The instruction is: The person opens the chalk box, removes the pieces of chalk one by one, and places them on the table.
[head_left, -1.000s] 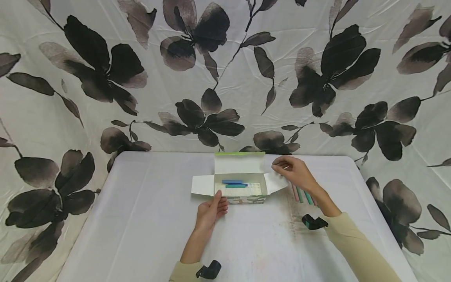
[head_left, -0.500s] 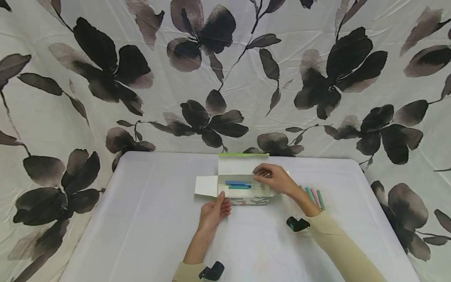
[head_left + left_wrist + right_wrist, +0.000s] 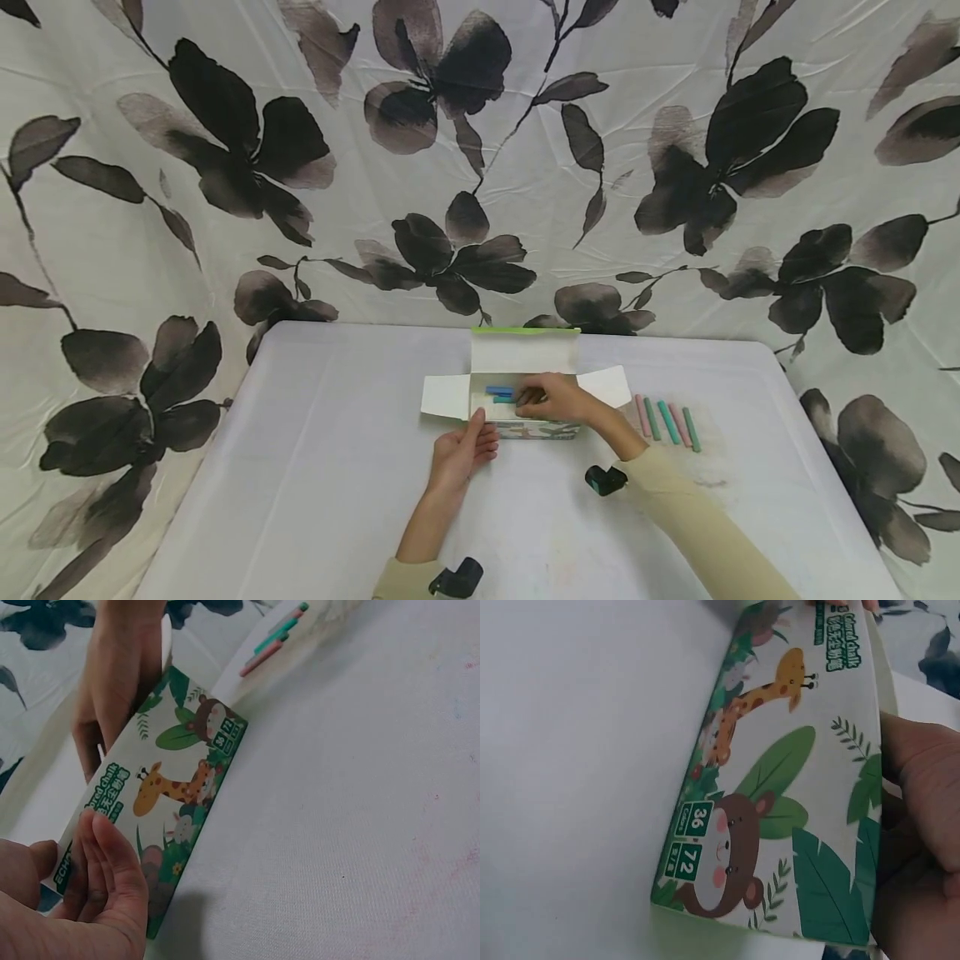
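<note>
An open cardboard chalk box [image 3: 536,430], printed with a giraffe and a bear, sits near the table's far edge. My left hand [image 3: 453,457] grips its front wall at the left end, thumb at the rim and fingers on the printed outside. Inside lie blue chalk sticks [image 3: 498,391] and a teal chalk stick [image 3: 503,400]. My right hand [image 3: 555,398] reaches into the box, its fingertips at the right ends of these sticks. In the right wrist view the box wall [image 3: 780,780] hides the fingertips, so whether they pinch a stick cannot be told.
Right of the box, several pink, green and teal chalk sticks [image 3: 667,423] lie in a row on the white-covered table [image 3: 337,467]. The box's side flaps [image 3: 446,395] and back lid [image 3: 525,352] stand spread out. A floral cloth [image 3: 450,167] hangs behind.
My right hand has moved left from beside the box's right flap, over the box and down into it, uncovering the chalk row. The left hand keeps its grip on the box.
</note>
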{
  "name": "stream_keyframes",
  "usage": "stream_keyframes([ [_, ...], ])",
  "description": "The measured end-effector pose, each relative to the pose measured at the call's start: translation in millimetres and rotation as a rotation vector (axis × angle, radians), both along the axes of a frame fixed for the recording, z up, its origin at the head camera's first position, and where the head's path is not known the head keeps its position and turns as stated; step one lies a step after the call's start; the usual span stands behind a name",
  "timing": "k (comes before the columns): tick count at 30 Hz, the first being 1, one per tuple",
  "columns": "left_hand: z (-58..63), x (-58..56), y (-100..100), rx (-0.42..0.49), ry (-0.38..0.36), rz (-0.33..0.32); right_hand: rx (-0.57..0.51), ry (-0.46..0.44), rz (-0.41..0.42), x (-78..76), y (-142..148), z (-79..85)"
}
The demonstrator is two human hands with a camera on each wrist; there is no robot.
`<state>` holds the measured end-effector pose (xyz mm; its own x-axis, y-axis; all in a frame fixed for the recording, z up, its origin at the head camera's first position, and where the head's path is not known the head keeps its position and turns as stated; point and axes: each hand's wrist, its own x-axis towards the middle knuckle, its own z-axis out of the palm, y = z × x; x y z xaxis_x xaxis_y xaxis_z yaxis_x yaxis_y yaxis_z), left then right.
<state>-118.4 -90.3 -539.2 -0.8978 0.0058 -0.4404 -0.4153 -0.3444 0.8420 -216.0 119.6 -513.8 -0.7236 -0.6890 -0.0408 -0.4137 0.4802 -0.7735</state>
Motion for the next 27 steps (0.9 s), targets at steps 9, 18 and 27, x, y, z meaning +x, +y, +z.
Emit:
stream_keyframes([
  [9, 1.6, -0.1, 3.4, 0.015, 0.003, 0.016, 0.198, -0.062, 0.114, -6.1, -10.6, 1.6],
  [18, 2.3, 2.1, 4.5, 0.023, 0.007, 0.028, 0.288, -0.142, 0.206, -13.2, -22.2, 7.5],
  [27, -0.7, -0.2, 0.9, 0.01, 0.006, 0.014, 0.267, -0.044, 0.123, -9.2, -22.0, 8.7],
])
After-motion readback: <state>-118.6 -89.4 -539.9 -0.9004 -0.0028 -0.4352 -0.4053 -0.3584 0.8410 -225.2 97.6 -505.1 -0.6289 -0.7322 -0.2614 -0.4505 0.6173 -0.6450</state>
